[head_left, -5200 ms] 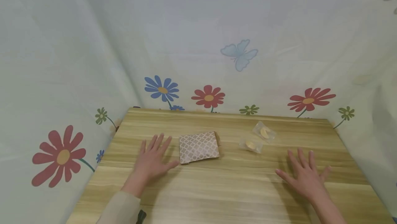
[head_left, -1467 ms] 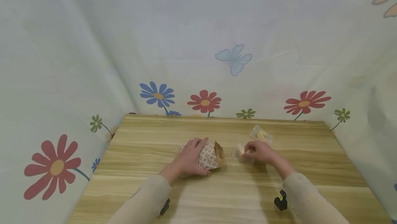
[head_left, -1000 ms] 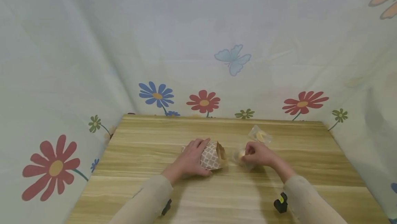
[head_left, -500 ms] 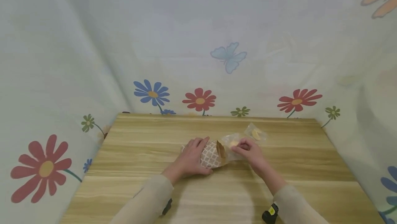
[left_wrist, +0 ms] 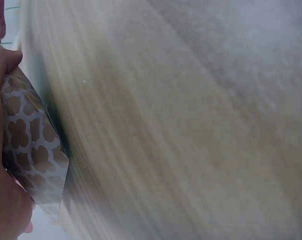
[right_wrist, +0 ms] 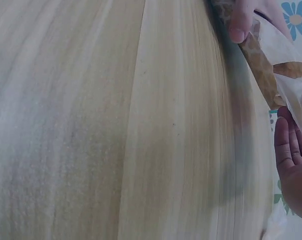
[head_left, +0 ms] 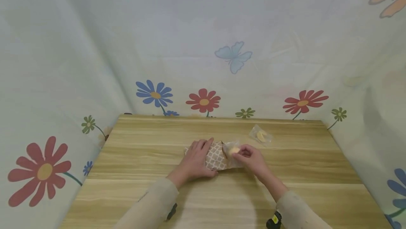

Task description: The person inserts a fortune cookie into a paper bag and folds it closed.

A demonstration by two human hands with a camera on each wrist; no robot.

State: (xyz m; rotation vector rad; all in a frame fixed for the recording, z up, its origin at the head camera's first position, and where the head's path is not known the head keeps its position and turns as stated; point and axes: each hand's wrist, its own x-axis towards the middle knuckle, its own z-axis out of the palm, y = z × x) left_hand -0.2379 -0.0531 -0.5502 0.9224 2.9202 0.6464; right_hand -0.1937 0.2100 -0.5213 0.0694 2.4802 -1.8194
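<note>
My left hand (head_left: 194, 161) grips a small paper bag (head_left: 215, 156) with a white-and-tan lattice print, squeezed so its brown-lined mouth gapes to the right. In the left wrist view the bag (left_wrist: 38, 145) bulges between thumb and fingers. A clear plastic packet (head_left: 234, 150) with a pale yellow piece inside is pinched by my right hand (head_left: 253, 159), its left part overlapping the bag's mouth. The right wrist view shows the packet (right_wrist: 297, 97) against the bag's brown opening. Behind the right hand lies a second clear packet (head_left: 261, 136), also with a yellow piece.
The wood-grain table (head_left: 152, 193) reaches back to a pale curtain (head_left: 177, 28) printed with flowers and butterflies. Small black devices, one with a yellow mark (head_left: 274, 219), sit under both wrists.
Both hands, first spread flat on the table, moved in: the left took hold of the bag, the right picked up the nearer packet and carried it left to the bag's mouth.
</note>
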